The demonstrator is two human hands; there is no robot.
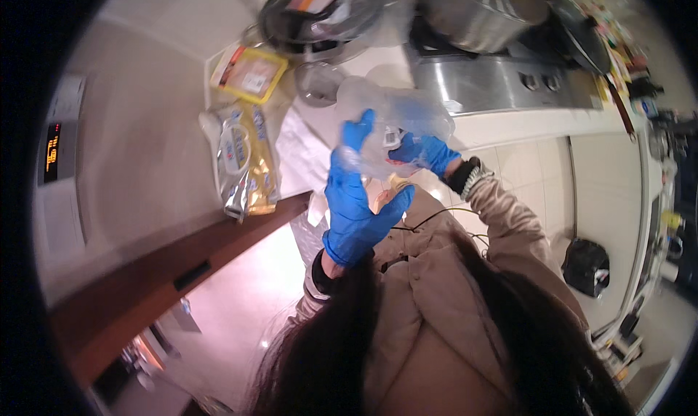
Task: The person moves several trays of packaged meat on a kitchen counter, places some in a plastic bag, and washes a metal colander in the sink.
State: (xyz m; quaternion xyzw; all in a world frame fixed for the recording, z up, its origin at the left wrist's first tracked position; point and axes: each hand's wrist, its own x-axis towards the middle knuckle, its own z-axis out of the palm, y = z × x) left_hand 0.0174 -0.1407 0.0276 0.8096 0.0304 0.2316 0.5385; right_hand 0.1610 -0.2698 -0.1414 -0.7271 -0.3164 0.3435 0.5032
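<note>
A clear plastic package [431,111] with a barcode label is held up before my chest, at the counter's edge. My right hand [428,153], in a blue glove, grips its near right side. On the other side my left hand [354,203], also gloved in blue, has its fingers against the package's left edge. Plastic crosses over those fingers, while the left thumb stands apart from it. Motion blurs the package, and I cannot make out what, if anything, is inside. Some red shows near the right fingertips.
Left on the counter lie a yellow-edged food tray [251,75] and a gold and white packet [242,160]. White paper [305,149] and a clear bowl [319,83] sit nearby. Behind are a lidded pan [322,18] and a steel pot [485,12] on the stove [491,83].
</note>
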